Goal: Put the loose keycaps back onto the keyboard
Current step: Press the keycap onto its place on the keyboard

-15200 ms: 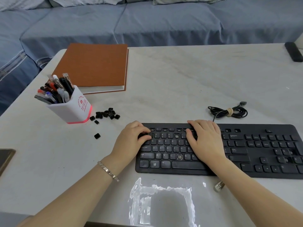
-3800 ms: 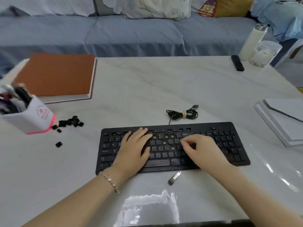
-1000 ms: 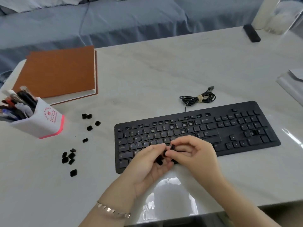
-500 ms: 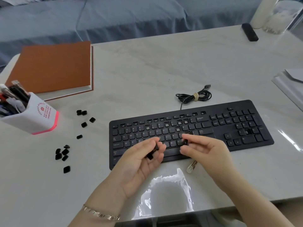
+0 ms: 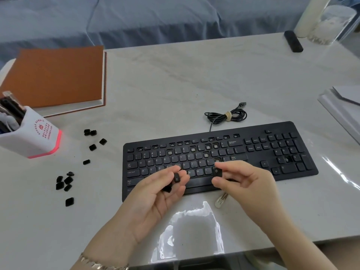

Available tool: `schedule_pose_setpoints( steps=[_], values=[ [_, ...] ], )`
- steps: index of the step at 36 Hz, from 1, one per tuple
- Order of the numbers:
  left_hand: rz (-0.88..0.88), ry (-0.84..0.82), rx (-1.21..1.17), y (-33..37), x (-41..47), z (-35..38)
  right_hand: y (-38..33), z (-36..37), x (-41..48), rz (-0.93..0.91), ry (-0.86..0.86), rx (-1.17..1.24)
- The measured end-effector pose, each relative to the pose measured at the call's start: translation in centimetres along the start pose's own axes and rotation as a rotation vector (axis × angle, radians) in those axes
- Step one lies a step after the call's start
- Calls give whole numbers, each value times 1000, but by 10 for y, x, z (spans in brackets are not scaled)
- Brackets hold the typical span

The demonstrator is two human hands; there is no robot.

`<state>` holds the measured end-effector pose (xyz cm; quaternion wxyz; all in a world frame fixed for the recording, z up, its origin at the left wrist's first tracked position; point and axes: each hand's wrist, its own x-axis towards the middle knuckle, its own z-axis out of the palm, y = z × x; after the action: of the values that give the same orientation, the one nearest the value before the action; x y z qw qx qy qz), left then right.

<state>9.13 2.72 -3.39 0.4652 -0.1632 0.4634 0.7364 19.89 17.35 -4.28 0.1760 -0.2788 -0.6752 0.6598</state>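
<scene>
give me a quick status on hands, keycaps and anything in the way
Right hand pinches one keycap; left hand holds others. Keyboard shows empty sockets; loose keycaps lie left. Nothing blocks.

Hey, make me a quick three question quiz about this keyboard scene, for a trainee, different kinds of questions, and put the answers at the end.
1. True or false: the right hand pinches a single keycap between thumb and fingertip above the keyboard.
2. Multiple choice: where do the loose keycaps on the table lie? A) right of the keyboard B) on the brown notebook C) left of the keyboard, near the pen holder
3. Fill in: the coiled cable lies just ______ the keyboard, on its far side.

Key
1. True; the left hand holds keycaps too.
2. C
3. behind
</scene>
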Motion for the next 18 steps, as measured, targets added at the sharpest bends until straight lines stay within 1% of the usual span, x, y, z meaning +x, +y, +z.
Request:
schedule_pose_setpoints(
  steps=[4, 9, 11, 14, 18],
  values=[
    [-1, -2, -15, -3, -1, -1, -7, -1, -1, -130, -35, -62],
    [-6, 3, -12, -7, -2, -2, -6, -2, 0, -190, -29, -166],
    [-9, 17, -16, -8, -1, -2, -1, -4, 5, -181, -6, -235],
    [-11, 45, -16, -7, 2, -5, 10, -8, 17, -107, 38, -318],
    [4, 67, 23, -6, 2, -10, 21, -12, 42, -65, 24, -489]
  ],
)
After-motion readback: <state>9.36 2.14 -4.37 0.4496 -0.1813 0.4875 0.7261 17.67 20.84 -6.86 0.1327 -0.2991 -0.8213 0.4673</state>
